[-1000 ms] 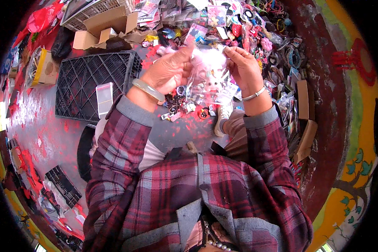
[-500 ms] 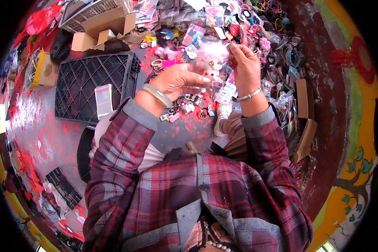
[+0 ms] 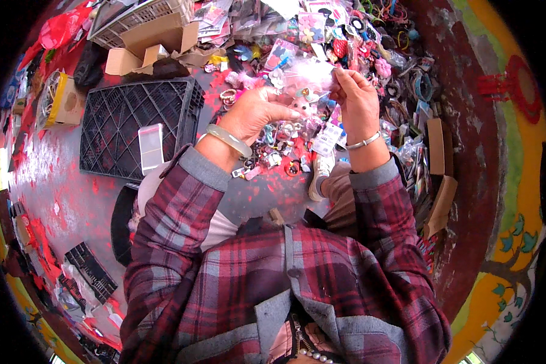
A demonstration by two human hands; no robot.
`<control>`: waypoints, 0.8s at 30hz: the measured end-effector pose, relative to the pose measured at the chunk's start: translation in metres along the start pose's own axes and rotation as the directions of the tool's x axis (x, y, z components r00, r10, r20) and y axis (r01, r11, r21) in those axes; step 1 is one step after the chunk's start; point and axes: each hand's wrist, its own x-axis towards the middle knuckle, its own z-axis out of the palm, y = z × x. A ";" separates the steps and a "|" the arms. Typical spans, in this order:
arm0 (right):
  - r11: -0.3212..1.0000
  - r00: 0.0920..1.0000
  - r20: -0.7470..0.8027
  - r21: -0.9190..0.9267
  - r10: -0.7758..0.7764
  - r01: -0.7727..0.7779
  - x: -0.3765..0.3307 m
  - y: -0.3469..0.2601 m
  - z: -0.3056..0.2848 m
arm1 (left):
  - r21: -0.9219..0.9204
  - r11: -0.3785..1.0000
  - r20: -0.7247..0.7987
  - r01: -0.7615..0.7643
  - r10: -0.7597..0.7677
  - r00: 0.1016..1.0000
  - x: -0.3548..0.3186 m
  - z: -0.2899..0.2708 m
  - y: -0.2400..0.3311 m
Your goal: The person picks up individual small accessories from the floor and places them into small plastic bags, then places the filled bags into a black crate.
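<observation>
Between my hands is a small doll charm (image 3: 301, 104) with fluffy pale pink hair and a clear plastic bag that looks to be around it. My left hand (image 3: 253, 116) has its thumb and fingers closed on the doll's left side. At the upper right, my right hand (image 3: 357, 97) pinches the clear plastic beside the pink hair. A white printed label (image 3: 326, 139) hangs below the doll. Just under my hands lie several small hair ties and trinkets (image 3: 275, 159) on the floor.
A black plastic crate (image 3: 133, 121) carries a stack of clear bags (image 3: 151, 147) at my left. Behind it sits an opened cardboard box (image 3: 158, 45). A heap of packaged accessories (image 3: 370, 36) spreads ahead and to the right, beside cardboard flaps (image 3: 440, 145). My shoe (image 3: 319, 179) is below.
The doll's pink hair now looks flattened and covered by clear plastic. My right hand has shifted slightly down and right, while my left hand stays nearly in place.
</observation>
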 end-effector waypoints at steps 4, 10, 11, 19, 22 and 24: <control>1.000 1.000 0.024 -0.012 0.012 -0.012 0.001 -0.001 -0.001 | 0.042 0.998 -0.024 -0.056 0.057 0.998 0.005 -0.010 -0.005; 0.991 0.976 0.195 -0.106 0.099 -0.079 0.001 -0.019 -0.001 | 0.337 0.940 -0.014 -0.047 0.055 0.998 -0.001 -0.011 0.005; 0.985 0.965 0.246 -0.165 0.094 -0.054 0.001 -0.020 -0.002 | 0.362 0.929 0.029 -0.078 0.073 0.997 0.000 -0.014 0.003; 0.949 0.968 0.243 -0.314 0.059 0.021 -0.001 -0.014 -0.005 | 0.404 0.914 0.094 0.030 -0.074 0.993 -0.004 -0.009 0.001; 0.958 0.975 0.222 -0.283 0.030 0.035 -0.001 -0.011 -0.006 | 0.397 0.917 0.094 0.028 -0.071 0.993 -0.003 -0.011 -0.002; 0.966 0.978 0.207 -0.257 0.025 0.030 -0.001 -0.012 -0.007 | 0.422 0.907 0.092 0.014 -0.058 0.994 -0.003 -0.010 0.001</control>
